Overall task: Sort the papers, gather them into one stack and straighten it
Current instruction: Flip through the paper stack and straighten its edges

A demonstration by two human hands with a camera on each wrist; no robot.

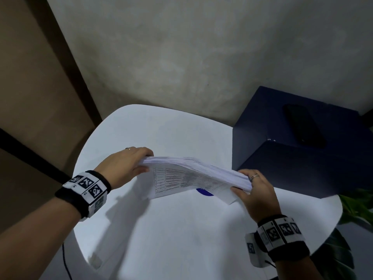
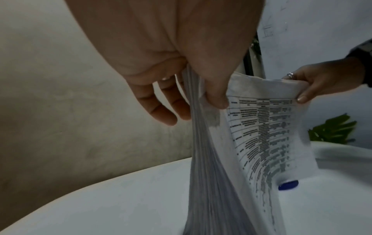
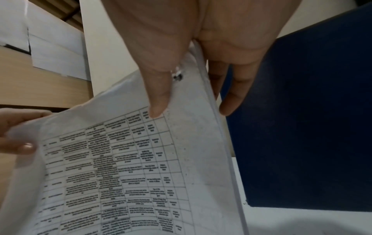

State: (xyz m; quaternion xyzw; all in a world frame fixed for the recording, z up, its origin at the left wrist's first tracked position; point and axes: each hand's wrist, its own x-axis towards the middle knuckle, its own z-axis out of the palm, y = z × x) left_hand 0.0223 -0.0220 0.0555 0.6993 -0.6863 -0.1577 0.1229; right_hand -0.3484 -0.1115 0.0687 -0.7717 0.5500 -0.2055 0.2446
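A thick stack of white papers [image 1: 189,174] stands on edge over the white table [image 1: 171,229], tilted so that a printed table faces me. My left hand [image 1: 129,166] grips its left end, thumb on the near face and fingers behind. My right hand [image 1: 255,186] grips the right end the same way. In the left wrist view the paper stack [image 2: 211,159] fans downward from my left hand [image 2: 181,89]. The right wrist view has my thumb pressed on the printed sheet [image 3: 141,167], under my right hand [image 3: 187,89].
A dark blue box [image 1: 302,150] stands at the table's right rear with a black phone [image 1: 304,126] on top. A blue round mark [image 1: 203,191] shows on the table beneath the papers. Green plant leaves [image 1: 357,207] sit at the right edge. A grey wall rises behind.
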